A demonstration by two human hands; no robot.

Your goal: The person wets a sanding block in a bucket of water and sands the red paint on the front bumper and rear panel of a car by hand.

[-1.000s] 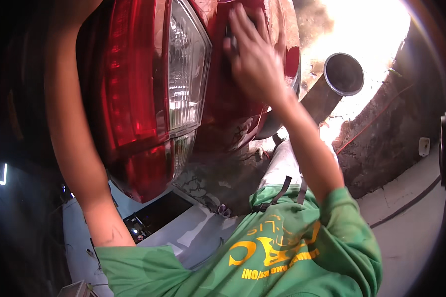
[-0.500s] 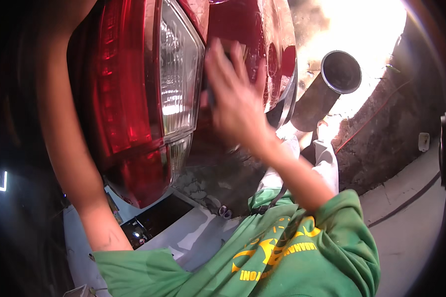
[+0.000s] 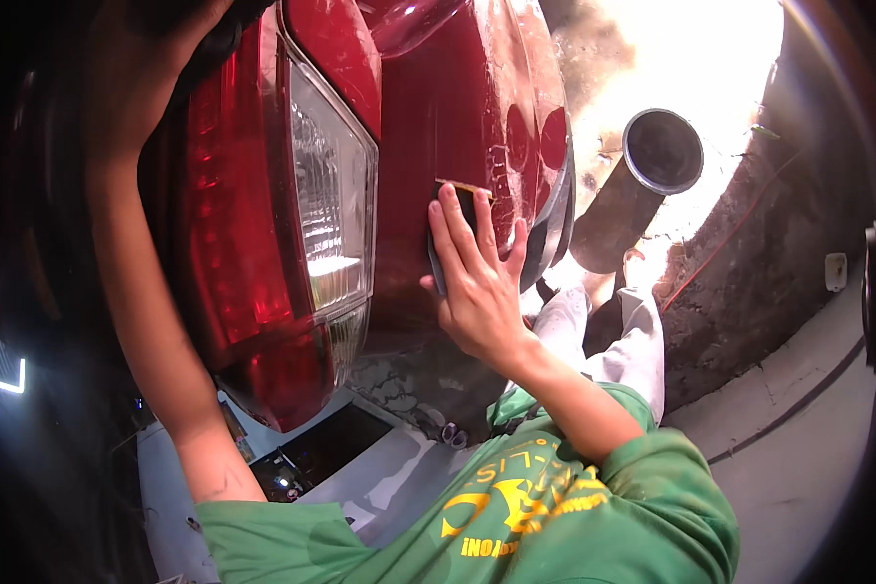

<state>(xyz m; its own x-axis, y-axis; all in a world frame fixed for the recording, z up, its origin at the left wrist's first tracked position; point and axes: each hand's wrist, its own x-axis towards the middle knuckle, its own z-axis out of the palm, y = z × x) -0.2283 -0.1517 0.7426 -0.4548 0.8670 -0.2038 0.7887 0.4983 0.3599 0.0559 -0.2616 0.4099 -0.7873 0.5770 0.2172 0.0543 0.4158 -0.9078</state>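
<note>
My right hand lies over a folded dark sheet of sandpaper with a tan edge, pressing it against a car's red bumper. Its fingers stretch over the sheet and the thumb sits at the side. Left of it is the red and clear tail light; its clear lens stands apart from the sandpaper. At the upper left, my left hand reaches to the dark car body beyond the tail light. Shadow and the frame's edge hide its fingers.
A dark cylinder with an open top stands on the floor right of the bumper, in glaring light. A thin red cord runs along the dark floor. My legs are close below the bumper. A pale vehicle shows at the lower left.
My right hand has slid down the bumper with the sandpaper, towards me, and its motion blur is gone. The view has shifted slightly; my left arm stays raised at the left.
</note>
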